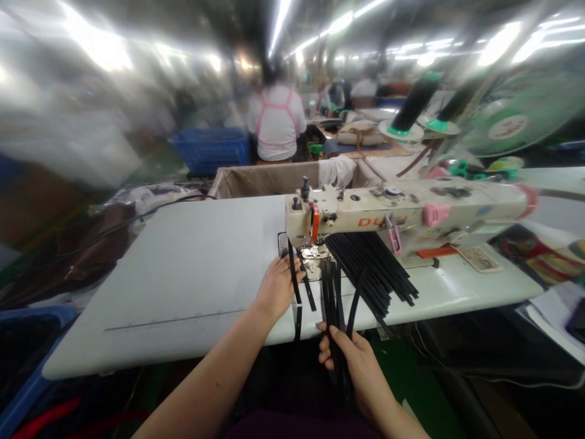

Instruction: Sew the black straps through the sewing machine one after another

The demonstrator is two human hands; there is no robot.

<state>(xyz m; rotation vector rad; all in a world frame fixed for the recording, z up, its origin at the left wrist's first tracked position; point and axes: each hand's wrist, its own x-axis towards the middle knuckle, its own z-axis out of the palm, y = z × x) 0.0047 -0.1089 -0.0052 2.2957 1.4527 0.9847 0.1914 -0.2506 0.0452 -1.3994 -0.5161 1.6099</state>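
Beside the needle area of a sewing machine (347,210), my left hand (276,289) rests on the white table. A narrow black strip (295,280) runs across its fingers, which are closed about it; a second strip (309,289) lies by the fingertips. My right hand (350,353), at the table's front edge, grips a bundle of black strips (333,305). The upper ends of this bundle reach onto the table below the presser foot (313,251). Several more loose black strips (377,268) lie fanned out under the machine arm. A short strip end (298,323) hangs at the table edge.
The white tabletop (196,262) with a printed ruler extends left. Black thread cones (415,103) and a green fan (512,125) stand at right. Pink thread snips (393,235) hang on the machine. Behind are a cloth-lined bin (265,180), a blue crate (212,149) and a seated person (278,119).
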